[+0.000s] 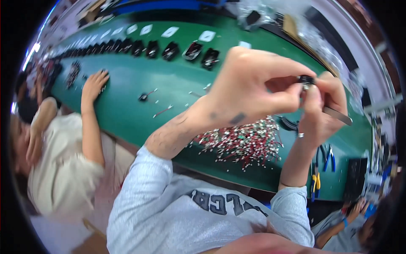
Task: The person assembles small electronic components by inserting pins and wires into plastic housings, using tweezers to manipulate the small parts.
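Black and compact, a small component (306,78) is held between the fingertips of both hands, raised above the smooth green table (179,80). The left hand (256,86) is closed to a narrow pinch, its thumb and index finger bearing on the component's left side. The right hand (318,113) is likewise narrowed, with fingertips against the opposite side; a slim, flat metal tool (339,116) projects from its curled fingers. Finer detail of the component is too small to read. Below the hands, a loose, tangled wire heap (249,146), chiefly red with small white ends, spreads across the table. Near the right forearm lie blue-handled pliers (333,163) and a yellow-handled tool (316,180). Beyond the left forearm, dark bundles (171,51) form a row beside flat white cards (170,31).
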The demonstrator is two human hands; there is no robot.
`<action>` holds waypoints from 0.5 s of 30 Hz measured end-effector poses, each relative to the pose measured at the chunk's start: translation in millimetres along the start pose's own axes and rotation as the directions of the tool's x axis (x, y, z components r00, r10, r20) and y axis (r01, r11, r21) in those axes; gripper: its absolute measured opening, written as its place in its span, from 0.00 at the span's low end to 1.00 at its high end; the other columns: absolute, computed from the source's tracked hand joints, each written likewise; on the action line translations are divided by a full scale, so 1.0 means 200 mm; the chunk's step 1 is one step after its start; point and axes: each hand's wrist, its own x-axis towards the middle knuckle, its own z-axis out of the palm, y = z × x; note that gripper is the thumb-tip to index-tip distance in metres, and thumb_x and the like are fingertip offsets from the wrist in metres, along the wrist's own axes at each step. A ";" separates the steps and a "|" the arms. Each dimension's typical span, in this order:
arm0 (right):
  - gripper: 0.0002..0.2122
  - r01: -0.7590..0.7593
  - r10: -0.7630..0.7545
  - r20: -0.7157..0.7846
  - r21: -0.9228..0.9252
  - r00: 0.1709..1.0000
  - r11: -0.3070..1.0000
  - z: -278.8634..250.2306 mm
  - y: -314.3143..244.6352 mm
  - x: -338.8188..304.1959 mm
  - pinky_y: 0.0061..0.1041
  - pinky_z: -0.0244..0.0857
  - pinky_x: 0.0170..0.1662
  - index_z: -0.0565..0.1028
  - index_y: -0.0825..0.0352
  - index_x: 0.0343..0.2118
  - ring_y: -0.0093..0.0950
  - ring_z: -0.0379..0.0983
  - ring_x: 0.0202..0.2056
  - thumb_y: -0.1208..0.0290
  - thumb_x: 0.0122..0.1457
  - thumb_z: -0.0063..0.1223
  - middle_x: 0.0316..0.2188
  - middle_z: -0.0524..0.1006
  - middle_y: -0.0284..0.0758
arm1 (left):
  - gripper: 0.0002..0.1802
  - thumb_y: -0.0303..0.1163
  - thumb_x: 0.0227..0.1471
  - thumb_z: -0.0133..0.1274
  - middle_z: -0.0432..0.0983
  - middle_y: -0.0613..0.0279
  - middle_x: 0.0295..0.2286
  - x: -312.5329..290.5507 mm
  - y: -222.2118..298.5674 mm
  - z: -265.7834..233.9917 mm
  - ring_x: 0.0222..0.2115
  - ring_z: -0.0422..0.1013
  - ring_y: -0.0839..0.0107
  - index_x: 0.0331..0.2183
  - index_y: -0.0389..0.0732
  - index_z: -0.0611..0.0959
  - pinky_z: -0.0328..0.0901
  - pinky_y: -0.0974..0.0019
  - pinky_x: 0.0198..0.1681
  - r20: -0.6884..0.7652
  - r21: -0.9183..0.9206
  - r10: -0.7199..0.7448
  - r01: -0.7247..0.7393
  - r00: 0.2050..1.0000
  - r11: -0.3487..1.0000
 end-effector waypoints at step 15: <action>0.16 0.117 -0.131 -0.046 -0.226 0.990 0.967 -0.31 -0.10 0.03 0.14 0.40 0.20 0.81 0.74 0.32 0.14 0.48 0.15 0.66 0.63 0.45 0.12 0.61 0.24 | 0.15 0.29 0.51 0.54 0.82 0.61 0.28 -0.93 -0.33 -1.14 0.24 0.74 0.75 0.42 0.39 0.83 0.68 0.74 0.30 -0.700 0.551 -0.214 0.707 0.681 0.444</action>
